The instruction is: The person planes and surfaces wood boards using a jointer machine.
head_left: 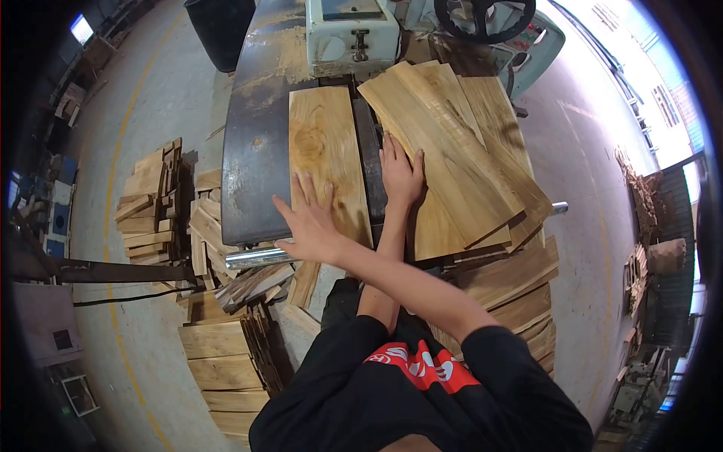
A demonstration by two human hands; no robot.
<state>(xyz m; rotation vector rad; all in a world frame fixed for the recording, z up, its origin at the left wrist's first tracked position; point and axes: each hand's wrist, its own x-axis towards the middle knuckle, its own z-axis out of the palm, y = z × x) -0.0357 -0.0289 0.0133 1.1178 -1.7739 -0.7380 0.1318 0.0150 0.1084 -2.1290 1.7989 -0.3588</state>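
My arms are crossed, the right forearm passing over the left. My right hand (310, 226) lies open with fingers spread on the near part of a knotty wooden board (324, 124), and its thumb side reaches over the dark metal machine table (252, 173). The board lies lengthwise on the table, its far end close to the pale green machine housing (352, 49). My left hand (402, 175) is open, fingers stretched forward along the left edge of a fanned pile of boards (459, 166). A dark gap separates this pile from the knotty board.
A handwheel (484, 16) stands at the far right of the machine. A shiny metal bar (260, 258) runs along the table's near edge. Stacked wood pieces (149, 200) and cut boards (222, 369) stand at left. More boards (520, 294) lie below the pile. A black bin (221, 34) is upper left.
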